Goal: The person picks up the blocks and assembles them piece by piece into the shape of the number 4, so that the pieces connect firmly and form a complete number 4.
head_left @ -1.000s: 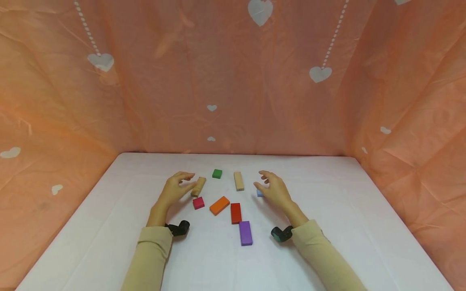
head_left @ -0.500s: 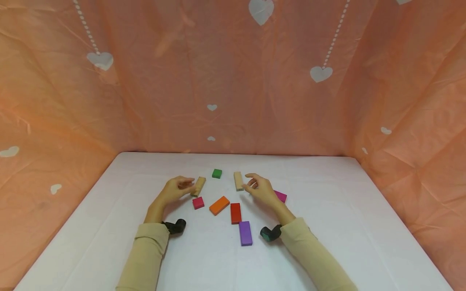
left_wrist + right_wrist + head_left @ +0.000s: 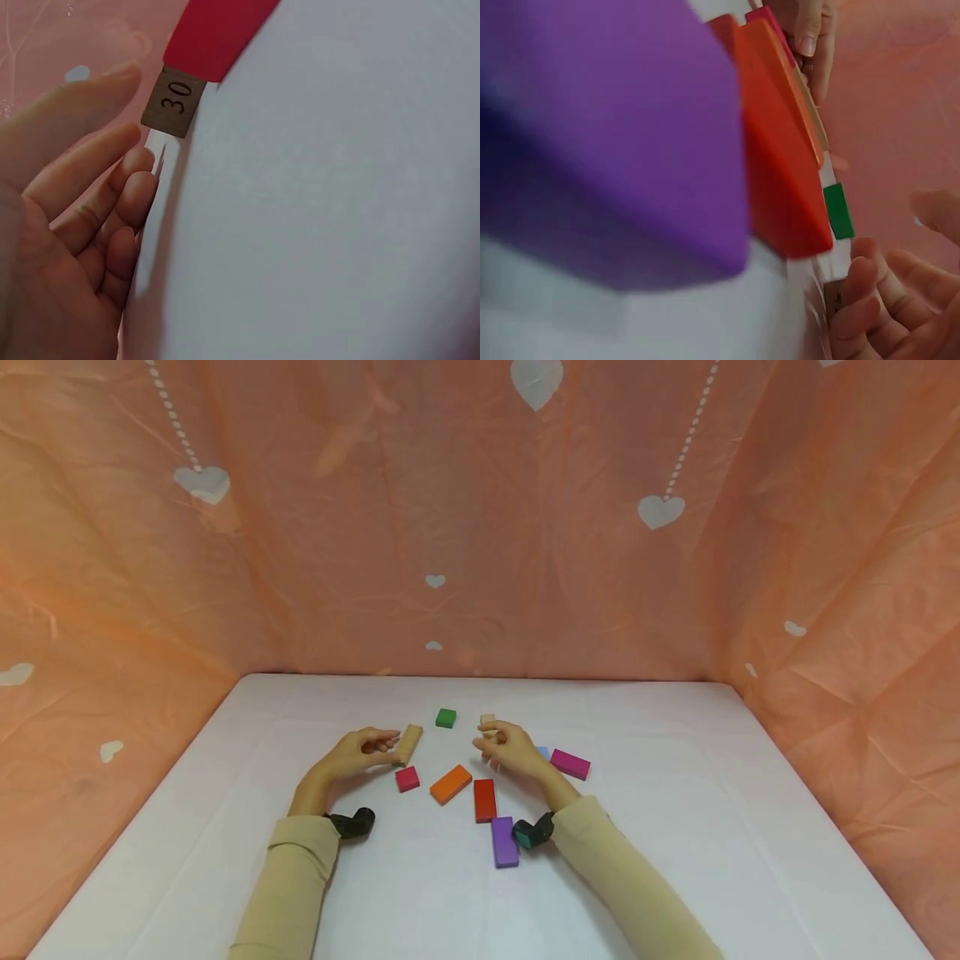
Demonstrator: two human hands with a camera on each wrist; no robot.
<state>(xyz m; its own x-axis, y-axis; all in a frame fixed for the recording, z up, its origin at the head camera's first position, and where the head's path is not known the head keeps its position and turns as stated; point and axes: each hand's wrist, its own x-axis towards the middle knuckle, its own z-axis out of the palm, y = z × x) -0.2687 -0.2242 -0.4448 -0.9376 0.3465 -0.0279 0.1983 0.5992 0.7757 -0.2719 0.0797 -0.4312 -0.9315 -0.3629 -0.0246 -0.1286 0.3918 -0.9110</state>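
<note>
In the head view, my left hand hovers beside a plain wooden block, fingers loosely bent and thumb near its front end. The left wrist view shows the fingers apart from the wooden block, whose end is marked 30. My right hand reaches over a second plain wooden block, hiding most of it. In the right wrist view, this hand has relaxed fingers beside the block's end, with the thumb held away. No grip shows in either hand.
On the white table lie a green block, a pinkish-red one, an orange one, a red one and a purple one. A magenta block and a partly hidden blue block lie right.
My right hand has moved left from above the blue block to the right-hand wooden block, uncovering the magenta block. My left hand has shifted slightly left and nearer me. The blocks stay put.
</note>
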